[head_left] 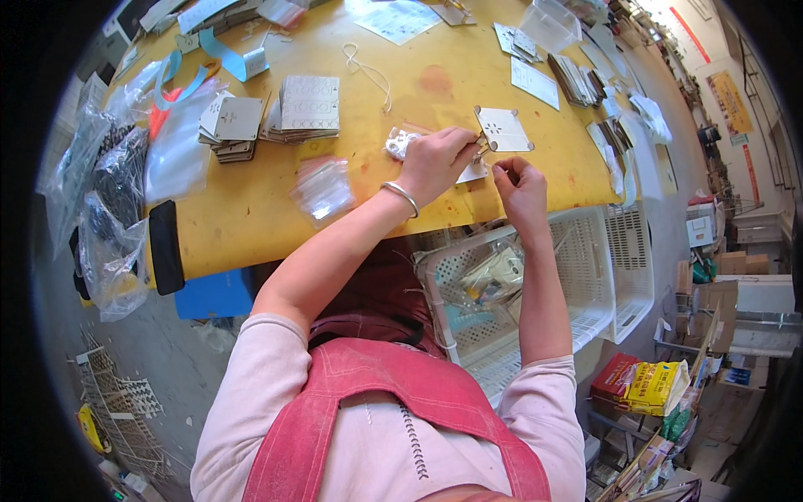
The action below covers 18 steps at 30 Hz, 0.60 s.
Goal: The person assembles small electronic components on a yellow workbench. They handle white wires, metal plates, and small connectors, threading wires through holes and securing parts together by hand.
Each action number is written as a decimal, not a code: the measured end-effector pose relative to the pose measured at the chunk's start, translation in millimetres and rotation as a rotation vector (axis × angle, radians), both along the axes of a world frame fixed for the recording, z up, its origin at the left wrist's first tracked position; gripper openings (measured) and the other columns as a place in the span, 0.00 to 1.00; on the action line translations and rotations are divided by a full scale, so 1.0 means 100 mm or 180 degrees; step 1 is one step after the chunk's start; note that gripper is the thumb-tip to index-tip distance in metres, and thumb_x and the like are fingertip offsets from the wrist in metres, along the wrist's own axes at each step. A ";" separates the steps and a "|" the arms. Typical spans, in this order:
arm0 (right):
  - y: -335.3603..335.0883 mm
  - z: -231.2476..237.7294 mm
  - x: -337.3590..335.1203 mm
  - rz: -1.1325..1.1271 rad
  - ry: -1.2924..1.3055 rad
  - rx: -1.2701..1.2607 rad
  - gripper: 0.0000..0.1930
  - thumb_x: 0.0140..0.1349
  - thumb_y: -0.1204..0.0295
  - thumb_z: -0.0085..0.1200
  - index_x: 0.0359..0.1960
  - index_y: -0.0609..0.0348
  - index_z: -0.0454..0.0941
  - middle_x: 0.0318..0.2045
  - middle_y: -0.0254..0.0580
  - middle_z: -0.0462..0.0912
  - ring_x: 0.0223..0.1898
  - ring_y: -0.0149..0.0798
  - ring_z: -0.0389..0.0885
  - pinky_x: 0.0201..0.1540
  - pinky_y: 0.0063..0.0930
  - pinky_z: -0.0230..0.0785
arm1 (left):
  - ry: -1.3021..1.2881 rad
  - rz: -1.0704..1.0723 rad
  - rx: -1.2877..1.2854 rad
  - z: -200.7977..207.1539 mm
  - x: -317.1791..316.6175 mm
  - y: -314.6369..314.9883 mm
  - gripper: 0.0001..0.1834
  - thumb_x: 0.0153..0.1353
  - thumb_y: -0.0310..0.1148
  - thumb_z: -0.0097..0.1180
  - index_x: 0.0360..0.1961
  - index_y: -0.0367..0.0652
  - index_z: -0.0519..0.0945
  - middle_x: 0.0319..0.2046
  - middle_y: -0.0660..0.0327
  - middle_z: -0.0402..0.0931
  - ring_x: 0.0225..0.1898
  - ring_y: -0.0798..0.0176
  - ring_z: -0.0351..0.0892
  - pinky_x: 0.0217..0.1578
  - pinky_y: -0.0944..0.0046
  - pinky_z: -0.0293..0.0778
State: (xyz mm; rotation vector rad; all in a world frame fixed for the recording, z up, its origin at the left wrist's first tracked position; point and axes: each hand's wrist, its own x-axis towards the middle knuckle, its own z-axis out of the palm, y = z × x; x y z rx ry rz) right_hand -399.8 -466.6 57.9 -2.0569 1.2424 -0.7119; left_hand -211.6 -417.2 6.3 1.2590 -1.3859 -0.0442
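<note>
The left hand (pixel 433 166) partly hides a card (pixel 474 172) (the lower one). The right hand's (pixel 524 192) pinch — too small to tell.

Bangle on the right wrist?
No, the silver bangle circles the wrist of the left hand, while the wrist above the right hand is bare.

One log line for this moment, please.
Left hand: beside pale square panel; Right hand: curled, nearby; Holds: unclear; Yellow table: panel stack, clear bags
</note>
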 end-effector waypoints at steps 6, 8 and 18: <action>0.02 0.03 0.01 0.0072 -0.0137 -0.0236 0.07 0.70 0.74 0.64 0.38 0.68 0.85 0.23 0.27 0.78 0.25 0.20 0.69 0.28 0.22 0.63 | 0.0064 -0.0037 -0.0017 0.01 0.00 0.00 0.08 0.66 0.29 0.69 0.42 0.38 0.86 0.35 0.52 0.87 0.34 0.52 0.89 0.34 0.57 0.82; 0.04 0.05 0.02 0.0069 -0.0100 -0.0318 0.07 0.70 0.74 0.64 0.38 0.68 0.85 0.22 0.28 0.78 0.25 0.20 0.69 0.28 0.23 0.63 | 0.0039 -0.0047 0.0006 0.01 0.01 0.00 0.08 0.66 0.29 0.69 0.42 0.37 0.86 0.35 0.52 0.87 0.33 0.52 0.89 0.34 0.57 0.82; 0.08 0.09 0.06 0.0008 -0.0200 -0.0439 0.07 0.71 0.74 0.64 0.37 0.67 0.84 0.21 0.28 0.77 0.24 0.21 0.69 0.28 0.24 0.62 | -0.0018 -0.0057 0.0047 -0.01 -0.01 0.01 0.08 0.66 0.29 0.69 0.43 0.37 0.86 0.35 0.53 0.87 0.32 0.54 0.89 0.33 0.58 0.82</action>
